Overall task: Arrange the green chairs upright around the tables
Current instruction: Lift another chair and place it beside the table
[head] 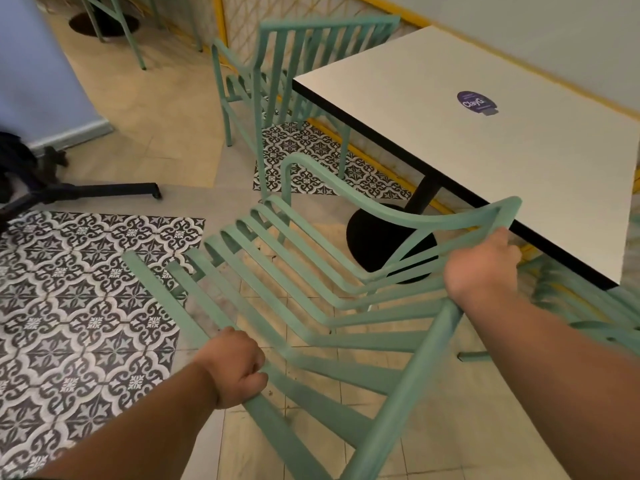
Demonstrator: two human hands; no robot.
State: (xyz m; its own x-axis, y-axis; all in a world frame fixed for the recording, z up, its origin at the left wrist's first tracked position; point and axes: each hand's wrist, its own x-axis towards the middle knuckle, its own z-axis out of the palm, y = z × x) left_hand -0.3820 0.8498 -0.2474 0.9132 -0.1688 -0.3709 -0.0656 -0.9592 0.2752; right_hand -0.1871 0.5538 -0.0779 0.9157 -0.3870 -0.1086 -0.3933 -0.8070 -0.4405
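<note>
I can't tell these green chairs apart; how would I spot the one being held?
Find the white table on the right. At its near corner, a green slatted chair tilts, gripped by the left hand and right hand. The other chair at the table's far end stands upright and untouched.

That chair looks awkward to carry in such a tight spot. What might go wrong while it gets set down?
1. The right hand grips the tilted chair right beside the edge of the table; knuckles could get pinched or the table knocked.
2. Another green chair sits close on the right; legs might tangle.
3. The left hand holds only one thin rail, so the chair could swing.
</note>
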